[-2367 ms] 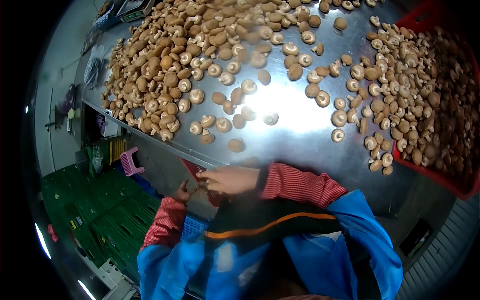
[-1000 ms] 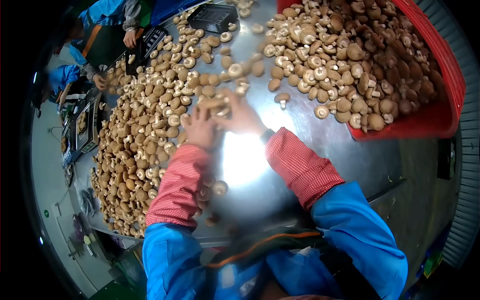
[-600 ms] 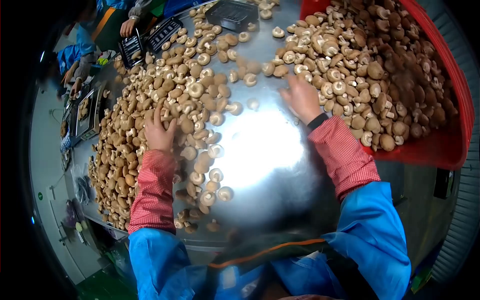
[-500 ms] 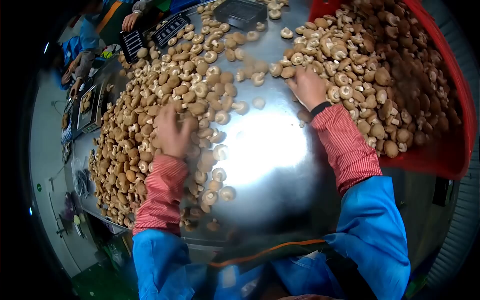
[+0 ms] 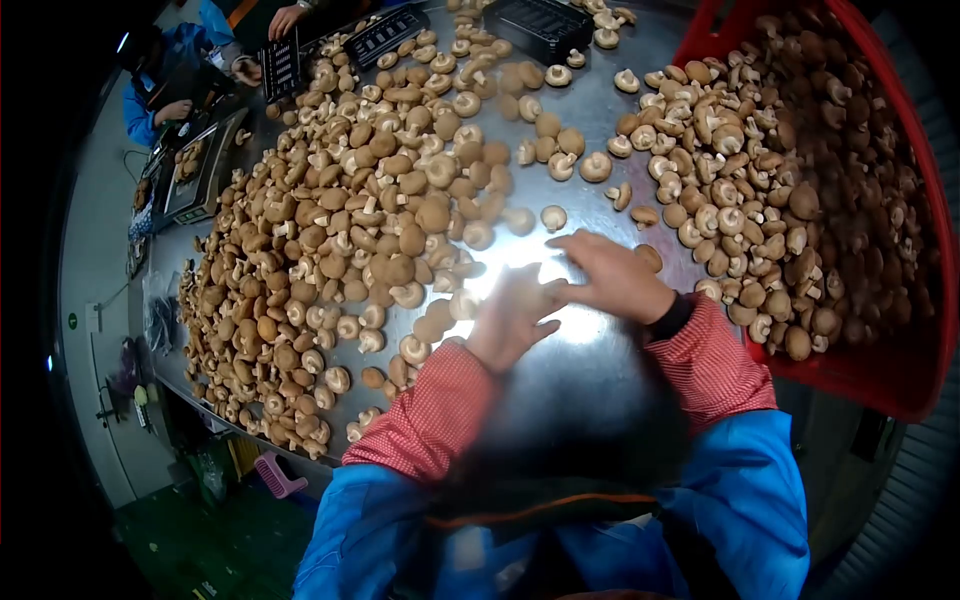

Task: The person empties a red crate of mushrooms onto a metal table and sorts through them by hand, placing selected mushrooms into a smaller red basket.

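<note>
My left hand (image 5: pixel 512 318) and my right hand (image 5: pixel 615 280) are close together over the bare middle of the metal table (image 5: pixel 560 365). The left thumb and fingers look apart, slightly blurred, with nothing seen in them. The right fingers point toward the left hand; their tips are near it, and a small thing between them is too blurred to make out. A large heap of brown mushrooms (image 5: pixel 340 215) spreads to the left of the hands. To the right, more mushrooms (image 5: pixel 725 215) spill from a red basket (image 5: pixel 925 130).
Black trays (image 5: pixel 540 28) stand at the far edge among loose mushrooms. At the back left, another person's hand (image 5: pixel 287 20) touches a black tray, and a scale (image 5: pixel 205 170) stands near a second person. A pink plastic object (image 5: pixel 278 475) lies below the left table edge.
My left hand has moved right, off the heap, and my right hand has moved away from the mushrooms by the basket toward it. The view has shifted slightly.
</note>
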The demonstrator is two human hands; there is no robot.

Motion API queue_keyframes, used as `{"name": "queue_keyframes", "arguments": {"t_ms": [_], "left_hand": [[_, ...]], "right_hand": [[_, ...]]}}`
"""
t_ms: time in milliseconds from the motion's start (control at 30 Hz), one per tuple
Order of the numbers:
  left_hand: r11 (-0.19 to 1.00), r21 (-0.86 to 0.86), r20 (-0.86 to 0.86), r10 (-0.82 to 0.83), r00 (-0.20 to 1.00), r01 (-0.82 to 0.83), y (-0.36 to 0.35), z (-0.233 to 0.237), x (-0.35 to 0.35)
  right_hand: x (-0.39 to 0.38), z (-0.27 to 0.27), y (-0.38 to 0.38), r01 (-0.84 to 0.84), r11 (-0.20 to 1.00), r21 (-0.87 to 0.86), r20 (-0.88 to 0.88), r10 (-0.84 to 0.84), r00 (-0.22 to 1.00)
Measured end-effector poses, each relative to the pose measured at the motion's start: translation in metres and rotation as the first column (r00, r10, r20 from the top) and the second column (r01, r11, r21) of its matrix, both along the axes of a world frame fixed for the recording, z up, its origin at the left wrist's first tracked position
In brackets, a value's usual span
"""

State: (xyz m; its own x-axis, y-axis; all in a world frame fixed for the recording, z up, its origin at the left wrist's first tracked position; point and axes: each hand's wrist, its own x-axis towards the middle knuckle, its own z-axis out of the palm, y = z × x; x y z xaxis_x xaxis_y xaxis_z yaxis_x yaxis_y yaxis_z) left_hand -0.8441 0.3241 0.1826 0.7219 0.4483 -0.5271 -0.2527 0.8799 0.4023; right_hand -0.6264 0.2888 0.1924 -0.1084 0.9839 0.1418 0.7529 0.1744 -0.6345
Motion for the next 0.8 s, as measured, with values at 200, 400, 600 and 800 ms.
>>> {"name": "queue_keyframes", "arguments": {"t_ms": [200, 400, 600, 800], "left_hand": [[0.973, 0.058, 0.074, -0.229, 0.971, 0.225, -0.022, -0.056, -0.037], [0.964, 0.038, -0.037, -0.263, 0.964, 0.264, -0.050, -0.019, -0.021], [0.955, -0.057, -0.010, -0.291, 0.957, 0.290, -0.052, -0.019, -0.008], [0.942, -0.089, -0.034, -0.327, 0.945, 0.323, -0.058, -0.019, 0.001]], "right_hand": [[0.147, 0.075, 0.003, 0.576, 0.730, 0.368, 0.608, -0.658, 0.446], [0.256, 0.041, 0.004, 0.754, 0.623, 0.209, 0.773, -0.578, 0.263], [0.211, 0.029, -0.001, 0.662, 0.719, -0.211, 0.451, -0.529, 0.719], [0.088, 0.025, 0.008, 0.596, 0.782, -0.181, 0.269, -0.543, 0.795]]}}
